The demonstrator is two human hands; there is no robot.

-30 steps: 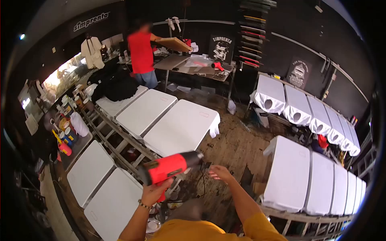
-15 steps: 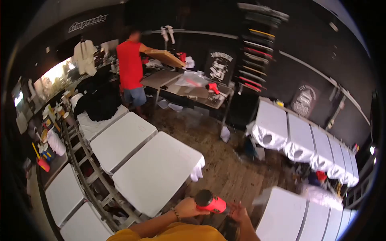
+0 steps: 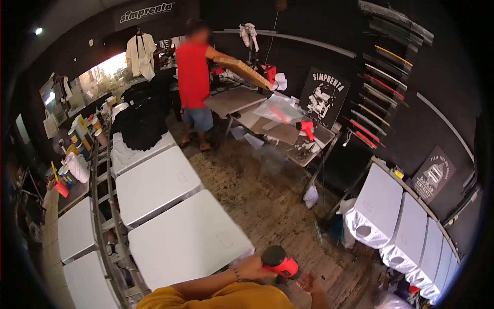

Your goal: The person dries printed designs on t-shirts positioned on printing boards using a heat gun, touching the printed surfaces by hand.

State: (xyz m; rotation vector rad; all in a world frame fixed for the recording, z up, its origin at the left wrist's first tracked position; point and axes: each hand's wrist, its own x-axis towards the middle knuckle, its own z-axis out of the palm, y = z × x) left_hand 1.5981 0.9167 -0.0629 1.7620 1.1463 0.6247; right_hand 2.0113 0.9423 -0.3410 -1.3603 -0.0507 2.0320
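Observation:
A red and black cylindrical tool (image 3: 280,261), resembling a heat gun, is held in front of my body at the bottom centre. My left hand (image 3: 253,268) is closed around its left side, with a bracelet on the wrist. Close to its lower right side is my right hand (image 3: 309,282), fingers apart and palm partly turned up. To the left of my hands lies a large white-covered board (image 3: 188,237).
More white-covered boards (image 3: 154,185) line the left rail, one under black shirts (image 3: 141,123). A person in red (image 3: 193,77) holds a framed screen (image 3: 242,71) by a cluttered table (image 3: 231,100). White-covered boards (image 3: 375,203) stand at right.
The view has turned left and the room has shifted rightward in it. The red and black tool is still in my left hand, now pointing more toward the camera.

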